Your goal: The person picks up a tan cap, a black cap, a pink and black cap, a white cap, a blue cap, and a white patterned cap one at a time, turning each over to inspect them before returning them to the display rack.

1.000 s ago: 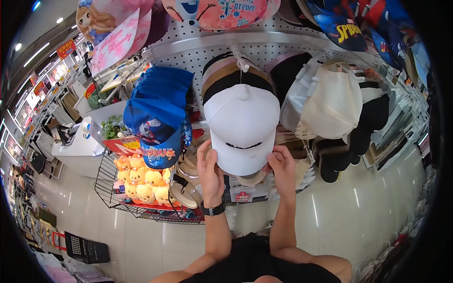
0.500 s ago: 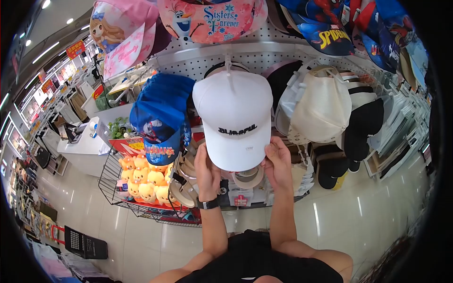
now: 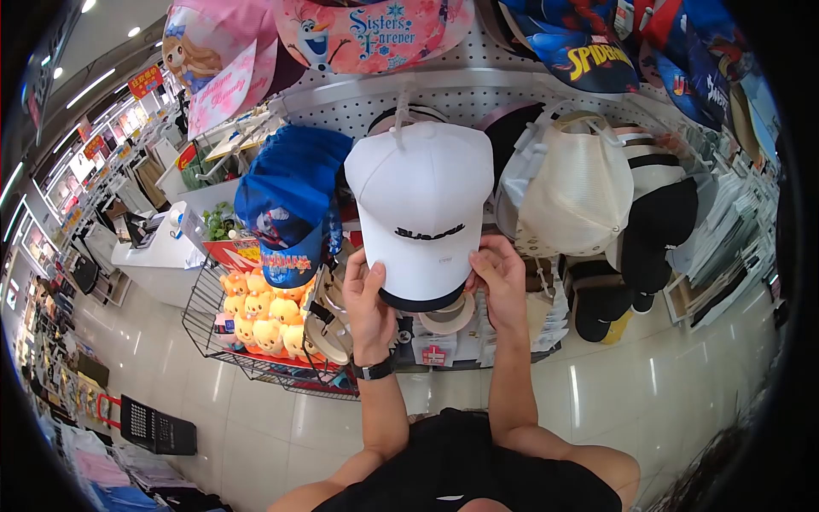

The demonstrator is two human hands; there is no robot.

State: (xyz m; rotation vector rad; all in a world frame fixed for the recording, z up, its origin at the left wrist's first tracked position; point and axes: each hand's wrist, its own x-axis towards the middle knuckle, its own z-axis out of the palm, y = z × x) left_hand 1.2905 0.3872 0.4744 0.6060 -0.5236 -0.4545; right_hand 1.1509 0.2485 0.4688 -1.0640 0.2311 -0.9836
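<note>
Between the left grip [image 3: 368,299] and the right grip [image 3: 502,282], a white cap [image 3: 426,175] tilts, both hands pinching opposite edges of its brim [image 3: 420,275], its crown just above them. Blue caps [image 3: 286,188] hang up and left of the left grip, plush toys [image 3: 266,311] sit farther left, and a cream cap [image 3: 587,192] hangs above and right of the right grip.

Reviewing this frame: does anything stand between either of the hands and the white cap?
Nothing visible does: the left hand and right hand both touch the white cap at its brim, one on each side. The dark edge below the brim blocks neither.
</note>
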